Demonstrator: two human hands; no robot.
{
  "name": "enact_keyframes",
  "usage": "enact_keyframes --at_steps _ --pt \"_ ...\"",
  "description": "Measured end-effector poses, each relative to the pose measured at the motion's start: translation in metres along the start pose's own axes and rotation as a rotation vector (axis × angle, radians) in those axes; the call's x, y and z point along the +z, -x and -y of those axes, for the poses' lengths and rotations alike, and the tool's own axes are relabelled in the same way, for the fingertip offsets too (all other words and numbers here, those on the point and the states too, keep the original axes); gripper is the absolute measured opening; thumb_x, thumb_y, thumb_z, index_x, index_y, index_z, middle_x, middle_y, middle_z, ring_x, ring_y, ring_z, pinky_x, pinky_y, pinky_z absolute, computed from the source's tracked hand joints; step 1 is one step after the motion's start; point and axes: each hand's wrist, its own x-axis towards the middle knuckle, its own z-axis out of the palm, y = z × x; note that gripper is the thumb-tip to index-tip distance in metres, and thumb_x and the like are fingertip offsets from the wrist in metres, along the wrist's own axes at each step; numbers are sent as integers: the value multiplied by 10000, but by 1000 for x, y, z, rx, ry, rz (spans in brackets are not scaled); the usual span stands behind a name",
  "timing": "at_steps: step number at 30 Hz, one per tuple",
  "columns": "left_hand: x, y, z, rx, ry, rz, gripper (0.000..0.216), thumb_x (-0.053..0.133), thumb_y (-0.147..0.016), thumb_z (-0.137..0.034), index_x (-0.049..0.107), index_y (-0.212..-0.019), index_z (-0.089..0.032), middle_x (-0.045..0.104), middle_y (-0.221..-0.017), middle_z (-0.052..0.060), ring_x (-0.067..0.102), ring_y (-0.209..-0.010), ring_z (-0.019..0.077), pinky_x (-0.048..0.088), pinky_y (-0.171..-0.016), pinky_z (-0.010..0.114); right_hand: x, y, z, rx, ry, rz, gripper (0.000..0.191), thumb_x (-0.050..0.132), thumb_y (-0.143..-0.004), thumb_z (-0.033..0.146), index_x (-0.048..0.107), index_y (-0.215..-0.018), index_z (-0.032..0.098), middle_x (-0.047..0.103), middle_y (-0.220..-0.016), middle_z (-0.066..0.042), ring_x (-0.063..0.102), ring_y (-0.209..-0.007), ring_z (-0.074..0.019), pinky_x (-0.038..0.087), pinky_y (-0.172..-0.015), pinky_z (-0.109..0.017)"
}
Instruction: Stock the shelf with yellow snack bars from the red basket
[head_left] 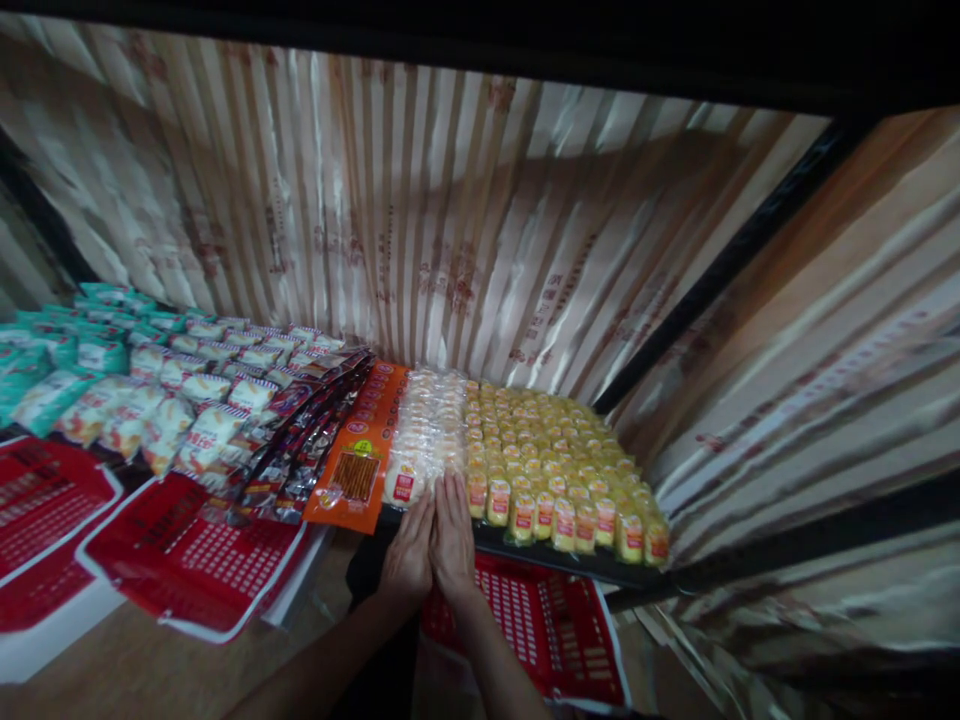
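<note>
Side by side at the shelf's front edge, my left hand (409, 548) and my right hand (452, 528) point forward with fingers stretched out. Their fingertips meet the front end of a row of clear-wrapped white cakes (403, 484); whether they press on them I cannot tell. Neither hand is wrapped around anything. Just right of my right hand stand rows of yellow wrapped cakes (564, 520) with red and white labels. Left of the white cakes lies a flat orange snack packet (351, 470) showing brown sticks through its window.
Dark glossy packets (311, 440), white striped packets (214, 435) and teal packets (52, 395) fill the shelf leftward. Red baskets (199, 555) sit below its front edge. Corrugated sheeting (450, 200) backs the shelf, with a black slanted post (720, 280) at right and a dark beam overhead.
</note>
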Motion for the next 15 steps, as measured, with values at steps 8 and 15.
enact_keyframes --at_steps 8,15 --pt "-27 -22 2 -191 -129 -139 475 324 -897 -186 360 -1371 -176 250 -1483 118 161 -1379 273 310 -1054 484 7 4 -4 -27 86 -28 617 323 -874 101 118 -1444 218 288 -1467 -109 202 -1368 -247 363 -1022 -512" --pt "-28 -72 21 -230 -224 -13 510 411 -882 -322 351 -1378 -224 230 -1493 86 116 -1386 285 237 -1091 476 4 1 -2 -51 104 -52 631 283 -864 51 110 -1447 222 330 -1446 -116 213 -1365 -245 363 -1017 -536"
